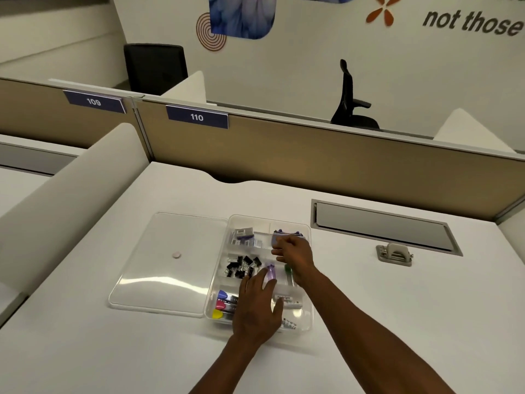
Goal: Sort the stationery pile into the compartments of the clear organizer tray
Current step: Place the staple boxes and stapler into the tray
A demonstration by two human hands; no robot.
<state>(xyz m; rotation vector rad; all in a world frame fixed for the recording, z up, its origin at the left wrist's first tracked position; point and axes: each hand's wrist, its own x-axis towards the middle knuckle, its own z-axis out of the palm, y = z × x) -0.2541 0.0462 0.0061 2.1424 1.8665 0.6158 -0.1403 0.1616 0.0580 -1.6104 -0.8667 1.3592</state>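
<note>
Blue tag [94,101] on the tan divider wall [312,163] says "109"; 2nd blue tag [197,117] says "110". Back wall [326,38] has big dark words [473,22]: "not those". Small label on a marker [287,302] in the tray is too blurry to read.

Your left hand [257,311] is hovering, fingers spread, over the clear plastic organizer tray [308,322], while your right hand [294,253] is touching a purple stapler [277,238].
</note>
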